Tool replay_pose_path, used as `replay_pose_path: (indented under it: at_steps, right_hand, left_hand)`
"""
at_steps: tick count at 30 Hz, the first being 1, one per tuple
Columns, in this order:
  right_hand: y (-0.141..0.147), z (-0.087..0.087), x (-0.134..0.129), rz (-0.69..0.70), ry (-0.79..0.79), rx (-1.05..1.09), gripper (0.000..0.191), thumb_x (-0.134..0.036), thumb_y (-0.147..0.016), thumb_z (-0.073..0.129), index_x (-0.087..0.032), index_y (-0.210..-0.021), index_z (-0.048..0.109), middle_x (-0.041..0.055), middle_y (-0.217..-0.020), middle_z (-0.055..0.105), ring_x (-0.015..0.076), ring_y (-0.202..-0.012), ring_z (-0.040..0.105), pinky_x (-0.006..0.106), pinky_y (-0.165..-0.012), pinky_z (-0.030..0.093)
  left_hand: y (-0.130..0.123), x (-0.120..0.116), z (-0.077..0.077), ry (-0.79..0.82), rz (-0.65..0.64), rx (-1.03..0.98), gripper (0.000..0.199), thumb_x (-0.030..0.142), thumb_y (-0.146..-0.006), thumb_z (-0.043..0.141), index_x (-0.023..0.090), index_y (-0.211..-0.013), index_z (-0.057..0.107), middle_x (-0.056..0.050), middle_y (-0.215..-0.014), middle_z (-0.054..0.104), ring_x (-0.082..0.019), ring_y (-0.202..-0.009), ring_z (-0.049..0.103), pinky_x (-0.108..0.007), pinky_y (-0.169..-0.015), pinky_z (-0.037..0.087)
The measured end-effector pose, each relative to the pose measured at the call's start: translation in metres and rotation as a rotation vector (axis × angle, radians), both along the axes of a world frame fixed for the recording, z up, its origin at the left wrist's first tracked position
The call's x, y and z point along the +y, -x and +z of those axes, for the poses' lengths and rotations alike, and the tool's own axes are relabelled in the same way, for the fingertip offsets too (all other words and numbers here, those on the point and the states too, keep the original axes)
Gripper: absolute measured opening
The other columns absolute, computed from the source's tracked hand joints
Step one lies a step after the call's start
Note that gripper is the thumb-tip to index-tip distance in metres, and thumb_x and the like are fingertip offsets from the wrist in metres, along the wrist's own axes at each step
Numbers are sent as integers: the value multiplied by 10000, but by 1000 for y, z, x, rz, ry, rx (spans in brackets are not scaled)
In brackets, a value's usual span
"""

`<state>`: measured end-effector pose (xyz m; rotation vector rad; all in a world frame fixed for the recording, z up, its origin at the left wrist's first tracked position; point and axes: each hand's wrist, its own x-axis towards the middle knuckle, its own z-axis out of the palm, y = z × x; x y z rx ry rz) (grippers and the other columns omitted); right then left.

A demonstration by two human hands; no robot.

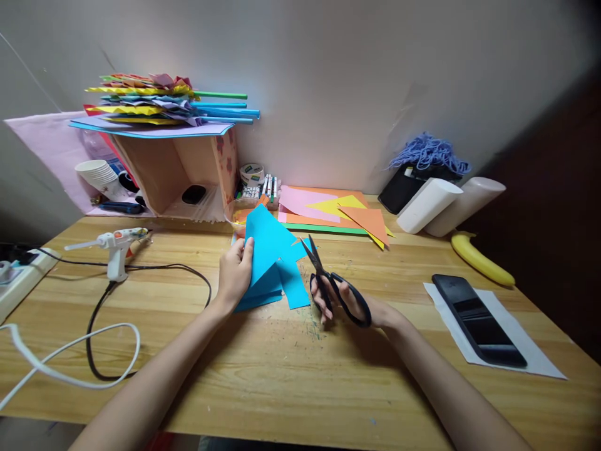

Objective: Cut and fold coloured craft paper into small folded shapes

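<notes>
A: Is any writing showing on the table [282, 388]?

B: The tape [252, 172] is bearing dark markings near the markers [270, 186], but they are looking too small to read, and I am finding no legible brand on the phone [479, 319]

A: What are the left hand's fingers doing?

B: The left hand [235, 269] is pinching the blue sheet [265, 241] by its left edge, the thumb pressing on the face; the other fingers are mostly hiding, so I am not telling how they are lying

A: And where is the sheet standing?

B: It is tilting up over the middle of the table, and a blue strip [295, 285] is lying just beside it, towards the right hand

A: How is the right hand gripping?

B: The right hand [348, 295] is holding the scissors [320, 269], thumb in one loop and fingers curling through the other; thumb and fingers are standing apart, and the blades are opening a little, tips pointing towards the sheet

A: Are the tips touching paper?

B: They are overlapping a small blue scrap [300, 250] in view, but I am not able to tell whether they are touching it
</notes>
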<state>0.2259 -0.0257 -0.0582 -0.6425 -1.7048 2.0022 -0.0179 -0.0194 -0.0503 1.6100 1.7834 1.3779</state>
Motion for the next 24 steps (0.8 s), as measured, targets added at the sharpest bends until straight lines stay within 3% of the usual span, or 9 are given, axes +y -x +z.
replay_pose_path:
  at_steps: [5, 12, 18, 24]
  right_hand:
    - [2, 10, -7, 107, -89, -105, 603, -717, -741, 300, -152, -921, 411, -26, -650, 415, 91, -520, 449, 285, -540, 471]
    - [7, 12, -9, 130, -59, -132, 614, -738, -719, 310, -159, -892, 417, -34, -628, 419, 79, -482, 443, 232, -471, 421]
    - [4, 12, -8, 134, -53, -135, 623, -732, -728, 301, -145, -886, 439, -36, -623, 422, 72, -471, 453, 222, -464, 420]
    - [6, 6, -9, 98, -71, -111, 644, -747, -715, 296, -148, -904, 436, -34, -628, 423, 74, -472, 455, 231, -471, 439]
  left_hand:
    - [-4, -5, 5, -51, 3, -51, 360, 404, -856, 392, 191, -582, 296, 54, -539, 252, -92, -502, 263, -225, -489, 225]
    - [-9, -9, 7, -61, -20, -22, 346, 379, -856, 408, 189, -584, 310, 57, -535, 253, -89, -496, 268, -224, -487, 228]
    - [-8, -9, 9, -94, 77, -16, 348, 373, -846, 427, 185, -569, 331, 59, -519, 245, -85, -478, 257, -223, -468, 213]
    - [-13, -12, 3, -57, -47, 13, 286, 379, -807, 484, 181, -615, 408, 58, -546, 284, -85, -501, 284, -211, -488, 239]
